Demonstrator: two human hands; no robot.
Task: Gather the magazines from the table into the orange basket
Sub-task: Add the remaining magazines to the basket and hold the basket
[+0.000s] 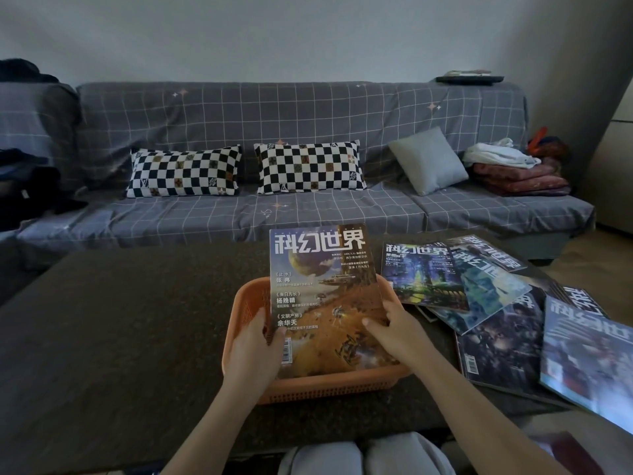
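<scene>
Held magazine (325,296): over orange basket (236,323), long axis 12 to 6 o'clock, tilted.
Left hand (255,351): pinching its 9 o'clock edge.
Right hand (394,329): pinching its 3 o'clock edge.
Loose magazines (496,296): table (120,320), at 3 o'clock, nearer right hand.

We face a grey grid-patterned sofa (274,138) with two checkered pillows (185,173) against a plain pale wall (308,36) in dim light.

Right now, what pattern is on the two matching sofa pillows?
Black-and-white checkerboard pillows, seen in the head view.
</scene>
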